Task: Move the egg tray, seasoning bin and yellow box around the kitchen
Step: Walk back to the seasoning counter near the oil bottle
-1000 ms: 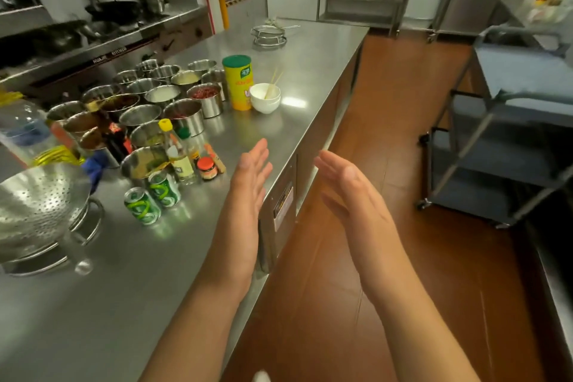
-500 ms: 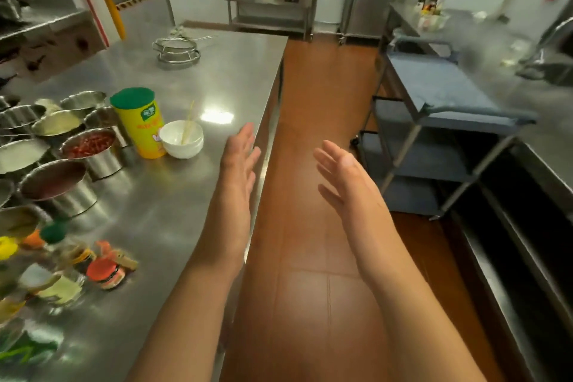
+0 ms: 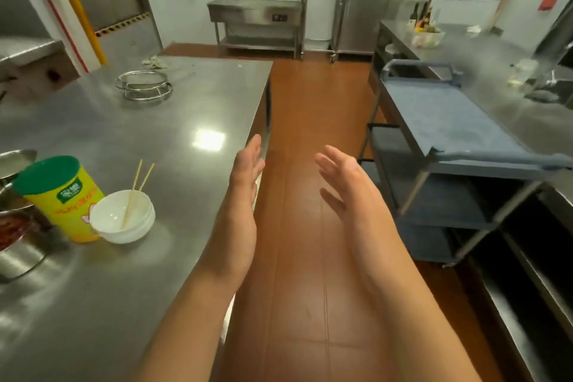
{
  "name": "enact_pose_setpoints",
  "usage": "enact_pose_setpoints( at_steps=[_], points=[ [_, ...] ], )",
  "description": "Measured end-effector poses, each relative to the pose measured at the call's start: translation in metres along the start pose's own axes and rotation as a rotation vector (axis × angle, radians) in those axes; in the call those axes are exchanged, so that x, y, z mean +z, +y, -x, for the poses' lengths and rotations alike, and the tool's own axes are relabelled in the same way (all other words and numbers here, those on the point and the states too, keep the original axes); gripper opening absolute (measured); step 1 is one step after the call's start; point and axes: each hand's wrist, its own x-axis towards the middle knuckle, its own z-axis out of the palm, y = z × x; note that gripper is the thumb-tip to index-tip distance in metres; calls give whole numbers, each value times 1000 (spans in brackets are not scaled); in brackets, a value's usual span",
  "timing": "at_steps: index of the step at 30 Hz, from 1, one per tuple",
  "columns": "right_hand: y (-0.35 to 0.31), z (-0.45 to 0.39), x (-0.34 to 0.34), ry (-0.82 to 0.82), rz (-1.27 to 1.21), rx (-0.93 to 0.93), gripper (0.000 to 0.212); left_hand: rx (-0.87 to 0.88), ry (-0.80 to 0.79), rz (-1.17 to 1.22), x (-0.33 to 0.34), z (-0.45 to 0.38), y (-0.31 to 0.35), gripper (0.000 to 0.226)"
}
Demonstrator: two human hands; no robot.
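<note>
Down the middle runs a long strip of red-brown floor [image 3: 310, 108], open all the way to the far wall, where a low steel table [image 3: 256, 25] and a tall steel cabinet [image 3: 369, 9] stand. On the left the big steel counter [image 3: 148, 139] lines the aisle, its right edge straight and its far right corner bare. On the right a grey trolley [image 3: 446, 139] with three shelves narrows the aisle, its top shelf empty, and behind it a second steel counter [image 3: 483, 71] runs along the right wall with bottles and small items, too blurred to name, at its far end. On the left counter, a wire ring stand [image 3: 144, 88] sits near the far edge, well apart from everything else. At the left edge stands a yellow canister [image 3: 62, 198] with a green lid, touching a white bowl [image 3: 124, 215] that holds two chopsticks [image 3: 136, 186]; steel seasoning pots [image 3: 15, 226] crowd in at the frame's edge just beside it. The egg tray, seasoning bin and yellow box cannot be picked out here. Both arms reach forward over the aisle: the left hand [image 3: 245, 170] just off the counter's right edge, the right hand [image 3: 344, 177] beside it, palms facing each other, fingers spread wide, holding nothing, touching nothing.
</note>
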Motion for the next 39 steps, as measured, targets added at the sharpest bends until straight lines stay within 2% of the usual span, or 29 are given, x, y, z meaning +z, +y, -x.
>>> enact_pose_setpoints(
  at_steps=[8,11,17,27,34,39],
  points=[
    [28,-130,50,-183,12,35,68,-75,167,6,-37,-109,-25,82],
    [39,-179,62,-211,45,54,67,-82,170,14,-53,-161,-37,83],
    [39,-286,64,-109,108,37,69,-70,96,48,-61,-279,-51,76],
    [66,-434,10,78,122,49,63,-79,-78,16,-2,-448,-90,69],
    [77,-558,-43,93,20,40,72,-80,-46,-53,45,-568,-104,71],
    [79,-645,-52,28,-21,24,73,-49,20,-76,63,-642,-106,72]
  ],
)
